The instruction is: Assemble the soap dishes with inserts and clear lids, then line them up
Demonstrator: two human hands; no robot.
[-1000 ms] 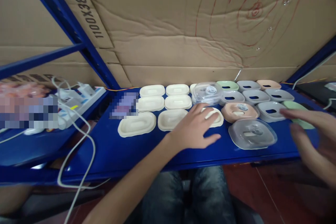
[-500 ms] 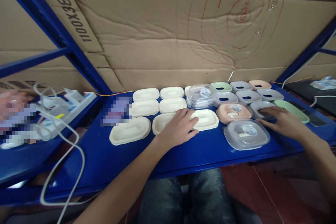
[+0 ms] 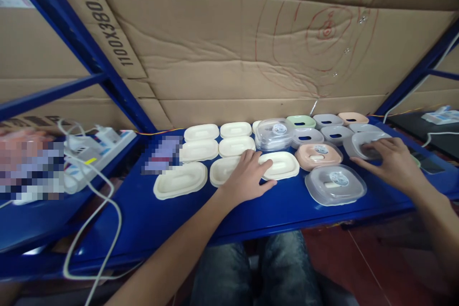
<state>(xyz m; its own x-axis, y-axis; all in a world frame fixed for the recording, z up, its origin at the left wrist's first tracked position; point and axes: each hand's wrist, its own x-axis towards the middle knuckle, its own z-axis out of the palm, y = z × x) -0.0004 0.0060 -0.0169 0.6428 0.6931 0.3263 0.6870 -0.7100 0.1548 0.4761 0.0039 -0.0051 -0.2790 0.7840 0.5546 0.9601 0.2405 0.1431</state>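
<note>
Far left: a white power strip (image 3: pixel 103 146) with a cable (image 3: pixel 89 229) trailing off the blue shelf (image 3: pixel 172 210); a patch beside it is blurred out and I cannot read it.

Cream trays: cream lids (image 3: pixel 201 150) lie in rows on the shelf, flat and just beside one another, the nearest one (image 3: pixel 180 180) largest in view.

My left hand: my left hand (image 3: pixel 249 177) lies flat, fingers spread and closed on nothing, its fingertips resting on the edge of the cream tray (image 3: pixel 281 165) in the front row.

Middle: a stack of clear lids (image 3: pixel 274 134) stands behind that tray; a pink container (image 3: pixel 318 154) and a clear-lidded one (image 3: pixel 335 184) sit in front, near the shelf edge.

My right hand: my right hand (image 3: pixel 392 162) is curled over a grey container (image 3: pixel 362 146), fingers on its top and far rim; I judge it a grip, though the thumb side is hidden.

Doing it well: I would keep the left hand pressing the cream tray down so the row does not slide, and lift the grey container straight up, clear of its grey, pink and green neighbours (image 3: pixel 337 126).

Hard to tell: my right hand covers whatever lies under it; a green edge (image 3: pixel 415 160) just shows past the wrist. The far-right items are cut off.
</note>
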